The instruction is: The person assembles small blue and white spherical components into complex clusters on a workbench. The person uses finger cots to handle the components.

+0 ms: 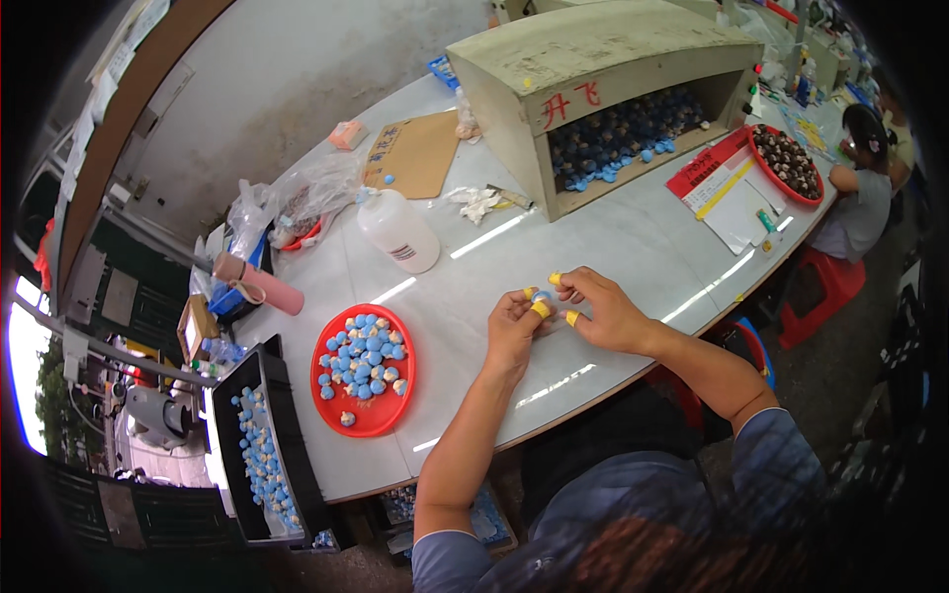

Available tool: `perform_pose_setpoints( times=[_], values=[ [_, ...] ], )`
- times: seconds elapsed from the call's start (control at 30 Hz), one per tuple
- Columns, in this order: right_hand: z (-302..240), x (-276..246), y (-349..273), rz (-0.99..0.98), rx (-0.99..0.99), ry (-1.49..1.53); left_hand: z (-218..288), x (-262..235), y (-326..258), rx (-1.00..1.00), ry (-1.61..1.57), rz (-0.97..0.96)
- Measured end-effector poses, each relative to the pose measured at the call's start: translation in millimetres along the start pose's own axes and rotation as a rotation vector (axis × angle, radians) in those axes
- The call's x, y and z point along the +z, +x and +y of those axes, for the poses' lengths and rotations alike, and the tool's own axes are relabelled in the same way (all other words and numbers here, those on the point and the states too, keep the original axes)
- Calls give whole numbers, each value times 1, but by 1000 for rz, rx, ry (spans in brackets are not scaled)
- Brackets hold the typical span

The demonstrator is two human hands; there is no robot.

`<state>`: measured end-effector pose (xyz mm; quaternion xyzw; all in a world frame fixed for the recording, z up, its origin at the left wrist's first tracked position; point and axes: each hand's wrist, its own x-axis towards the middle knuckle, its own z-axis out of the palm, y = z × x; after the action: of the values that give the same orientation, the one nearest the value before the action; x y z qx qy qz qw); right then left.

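Above the pale table, my left hand (510, 334) pinches a small blue-and-white piece (541, 296) between thumb and finger. Yellow covers wrap the fingertips of both hands. My right hand (615, 316) is just right of the piece, thumb and forefinger apart, with nothing visible between them. To the left of my left forearm lies a round red tray (409, 393) with several small blue-and-cream ball-shaped pieces (366, 358). The fine shape of the held piece is too small to make out.
A cream metal box (593, 49) with an open front holds many dark blue pieces. Nearby are a white bottle (398, 232), a pink flask (267, 287), cardboard (413, 153) and a black crate (284, 395) of blue pieces. Another person (858, 188) sits at right beside a red tray (787, 163).
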<state>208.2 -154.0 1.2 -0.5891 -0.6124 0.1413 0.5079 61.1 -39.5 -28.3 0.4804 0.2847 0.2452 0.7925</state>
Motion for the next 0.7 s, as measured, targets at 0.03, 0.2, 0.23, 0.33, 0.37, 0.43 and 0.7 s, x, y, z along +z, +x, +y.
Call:
perform_pose_setpoints(
  times=[0.03, 0.2, 0.23, 0.33, 0.37, 0.43, 0.7],
  values=[
    [-1, -10, -7, 56, -2, -21, 0, -4, 1, 9, 24, 20],
    [46, -88, -72, 778, -19, -526, 13, -12, -5, -32, 65, 45],
    [63, -109, -90, 918, 54, -667, 15, -11, -6, -81, 66, 46],
    [98, -176, -127, 1122, 332, -947, 16, -7, -3, -159, 63, 4],
    [101, -192, -131, 1108, 459, -959, 16, -7, -4, -183, 58, -16],
    [110, -209, -126, 1059, 609, -1013, 16, -5, -5, -174, 69, -12],
    [111, -160, -59, 865, 214, -38, 13, -2, -1, -151, 103, 21]
  ],
)
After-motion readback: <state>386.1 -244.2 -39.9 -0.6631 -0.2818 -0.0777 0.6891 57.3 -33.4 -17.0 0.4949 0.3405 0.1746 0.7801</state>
